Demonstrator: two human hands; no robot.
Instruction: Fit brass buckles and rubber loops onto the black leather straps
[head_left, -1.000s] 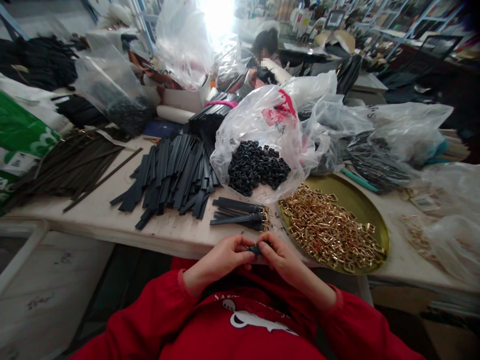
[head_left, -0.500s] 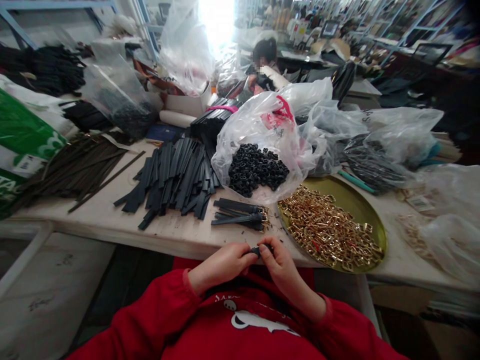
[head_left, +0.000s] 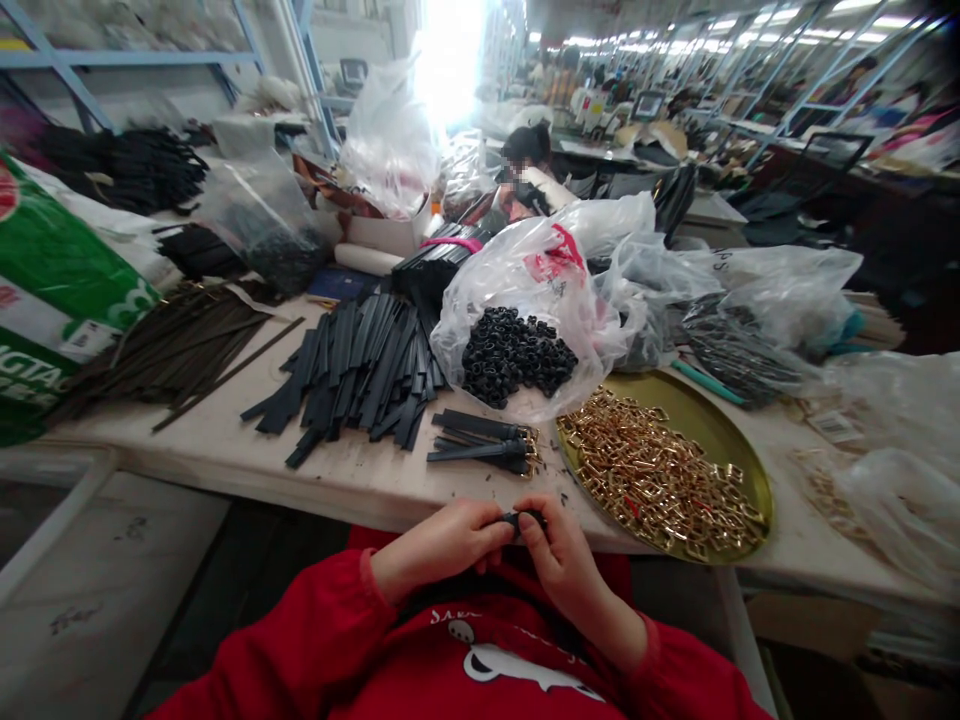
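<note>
Close to my body, just off the table's front edge, my left hand (head_left: 461, 540) and my right hand (head_left: 559, 550) are closed on one dark strap (head_left: 514, 520). Fingers and thumbs cover most of it, so its ends are hidden. Beyond my hands lies a small stack of black straps with gold buckles (head_left: 484, 443), buckle ends to the right. Loose black straps (head_left: 360, 365) are heaped to its left. Behind the stack, a clear plastic bag (head_left: 502, 265) lies open, with small black loops (head_left: 517, 355) inside. A round gold tray (head_left: 720, 425) on the right carries many gold buckles (head_left: 660, 470).
Long brown strips (head_left: 180, 345) lie at the left beside a green bag (head_left: 60, 270). Filled plastic bags (head_left: 750, 300) and a teal tool (head_left: 706, 382) are behind the tray. Another person (head_left: 529, 165) sits across the table. The table's front edge (head_left: 300, 500) runs before me.
The view has tilted up slightly, so the scene sits lower in the frame. Both hands keep hold of the strap, with only a slight shift of the fingers.
</note>
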